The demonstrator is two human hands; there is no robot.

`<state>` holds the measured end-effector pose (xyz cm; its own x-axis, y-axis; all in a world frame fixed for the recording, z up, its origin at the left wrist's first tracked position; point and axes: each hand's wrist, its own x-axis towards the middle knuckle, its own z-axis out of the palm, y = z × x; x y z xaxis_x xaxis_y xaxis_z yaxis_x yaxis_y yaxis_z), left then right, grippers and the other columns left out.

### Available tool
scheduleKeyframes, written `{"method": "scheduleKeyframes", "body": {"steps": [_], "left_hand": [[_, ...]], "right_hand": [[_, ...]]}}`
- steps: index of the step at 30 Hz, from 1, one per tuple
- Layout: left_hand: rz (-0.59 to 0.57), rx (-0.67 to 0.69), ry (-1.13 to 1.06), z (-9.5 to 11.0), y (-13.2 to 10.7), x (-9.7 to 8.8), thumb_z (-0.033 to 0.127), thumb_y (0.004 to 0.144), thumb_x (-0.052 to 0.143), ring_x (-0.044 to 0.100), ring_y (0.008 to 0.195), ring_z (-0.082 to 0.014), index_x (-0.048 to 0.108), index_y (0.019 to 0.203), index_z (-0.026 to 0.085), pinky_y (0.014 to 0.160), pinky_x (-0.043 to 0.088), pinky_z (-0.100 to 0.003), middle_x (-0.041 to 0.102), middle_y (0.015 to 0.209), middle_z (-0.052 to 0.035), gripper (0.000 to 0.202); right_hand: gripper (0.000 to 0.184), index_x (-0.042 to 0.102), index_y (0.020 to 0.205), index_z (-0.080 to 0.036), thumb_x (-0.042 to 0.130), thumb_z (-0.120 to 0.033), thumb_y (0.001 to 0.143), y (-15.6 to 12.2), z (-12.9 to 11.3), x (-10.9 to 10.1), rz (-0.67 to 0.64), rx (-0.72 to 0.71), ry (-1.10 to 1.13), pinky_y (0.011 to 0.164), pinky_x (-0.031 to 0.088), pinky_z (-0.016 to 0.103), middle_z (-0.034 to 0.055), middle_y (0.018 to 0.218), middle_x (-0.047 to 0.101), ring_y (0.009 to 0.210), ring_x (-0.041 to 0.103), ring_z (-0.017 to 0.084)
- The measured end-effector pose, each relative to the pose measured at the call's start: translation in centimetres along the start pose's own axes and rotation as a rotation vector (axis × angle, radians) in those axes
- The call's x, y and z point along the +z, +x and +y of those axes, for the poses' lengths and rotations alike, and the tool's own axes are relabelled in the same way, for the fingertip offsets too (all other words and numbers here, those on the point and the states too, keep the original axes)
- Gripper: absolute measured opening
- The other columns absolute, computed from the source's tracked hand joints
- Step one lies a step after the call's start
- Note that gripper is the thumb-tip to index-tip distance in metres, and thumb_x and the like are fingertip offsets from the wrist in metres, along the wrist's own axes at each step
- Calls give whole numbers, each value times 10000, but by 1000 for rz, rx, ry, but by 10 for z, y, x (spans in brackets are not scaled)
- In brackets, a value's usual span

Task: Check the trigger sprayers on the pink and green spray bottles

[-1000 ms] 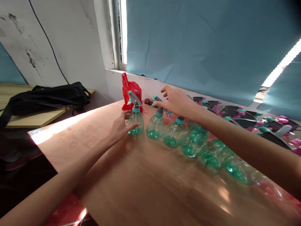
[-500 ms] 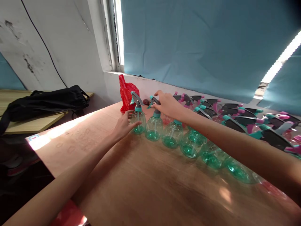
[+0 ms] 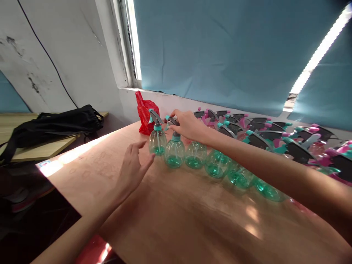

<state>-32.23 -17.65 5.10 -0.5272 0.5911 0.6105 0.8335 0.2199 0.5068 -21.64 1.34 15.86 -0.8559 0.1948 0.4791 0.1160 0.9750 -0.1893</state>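
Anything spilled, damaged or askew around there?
The two leftmost green bottles look upright, and no spill is evident. The white wall looks damaged, with dark patches, and the table has blotchy marks at left, perhaps stains.

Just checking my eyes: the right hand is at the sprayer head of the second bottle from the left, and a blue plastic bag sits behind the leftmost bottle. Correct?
Not quite: the plastic bag is red, as the head view shows. It sits behind the leftmost bottle, and the right hand is at the sprayer head of the second bottle.
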Motion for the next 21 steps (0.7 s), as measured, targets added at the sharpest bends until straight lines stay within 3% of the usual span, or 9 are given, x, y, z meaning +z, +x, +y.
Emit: {"method": "scheduleKeyframes", "body": {"steps": [5, 9, 11, 13, 16, 21], "left_hand": [[-204, 29, -64, 31, -41, 6, 464, 879, 605, 545, 1187, -308, 404, 1313, 246, 943, 475, -486, 536, 1305, -92, 526], [-389, 87, -231, 63, -66, 17, 427, 875, 636, 468, 1278, -316, 351, 1387, 307, 1038, 395, -524, 510, 1374, -69, 598], [-415, 116, -282, 82, -78, 21, 443, 866, 644, 436, 1306, -310, 267, 1434, 336, 1065, 379, -504, 457, 1430, -60, 691], [-473, 131, -285, 101, -89, 24, 421, 837, 680, 463, 1287, -311, 219, 1453, 348, 1049, 417, -473, 462, 1432, -49, 773], [-543, 172, -327, 128, -98, 30, 414, 844, 650, 492, 1260, -322, 246, 1444, 360, 1005, 468, -462, 491, 1411, -28, 726], [-649, 236, -423, 165, -106, 60, 429, 782, 685, 507, 1238, -350, 345, 1407, 356, 949, 507, -484, 521, 1380, -30, 715]], "right_hand": [[307, 563, 1143, -114, 577, -235, 861, -43, -24, -15, 4, -51, 43, 640, 413, 288, 84, 836, 680, 801, 609, 216], [316, 553, 1167, -114, 575, -223, 871, -96, -40, -36, 5, -102, 95, 631, 400, 271, 33, 782, 649, 689, 575, 160], [296, 559, 1159, -124, 569, -217, 879, -124, -42, -48, 19, -112, 111, 621, 397, 267, 12, 756, 638, 670, 569, 150], [309, 562, 1173, -142, 582, -216, 874, -150, -42, -60, 46, -100, 122, 596, 400, 250, -11, 715, 619, 638, 561, 136], [323, 560, 1182, -170, 593, -277, 879, -188, -34, -80, 19, 28, 173, 545, 414, 232, -23, 683, 611, 609, 568, 130], [605, 464, 1290, -280, 673, -527, 778, -245, -8, -106, -116, 141, 391, 568, 482, 231, 8, 969, 677, 785, 637, 166]]}}
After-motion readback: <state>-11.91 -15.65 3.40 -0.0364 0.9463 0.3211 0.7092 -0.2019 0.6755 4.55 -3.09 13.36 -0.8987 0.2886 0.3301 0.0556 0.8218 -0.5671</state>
